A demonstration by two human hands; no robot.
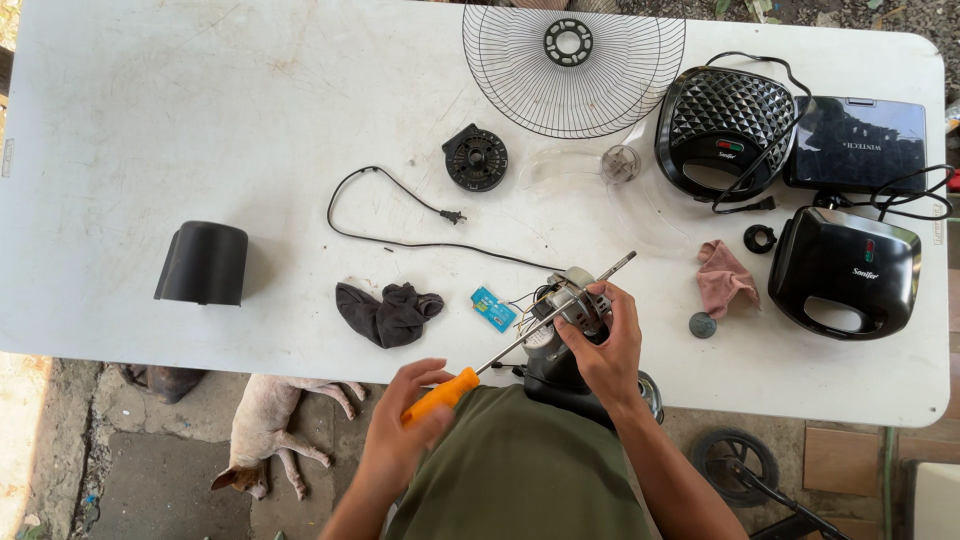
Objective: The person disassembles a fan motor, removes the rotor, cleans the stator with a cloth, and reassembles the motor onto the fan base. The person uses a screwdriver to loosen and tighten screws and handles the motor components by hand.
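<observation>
While left hand (400,435) grips orange-handled screwdriver (500,358), fingers wrapped shut, right hand (603,345) clamps fan motor (572,300) at near worktop (150,120) edge w/ tip against it; dark rag (388,310) beside, fan grille (573,65) far.

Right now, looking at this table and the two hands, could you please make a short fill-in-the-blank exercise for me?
1. The left hand holds a screwdriver with an ____ handle.
2. The right hand grips the fan ____.
3. The wire fan guard lies at the ____ edge of the white table.
4. Under the table, a ____ lies on the ground.

Missing words: orange; motor; far; dog
</observation>
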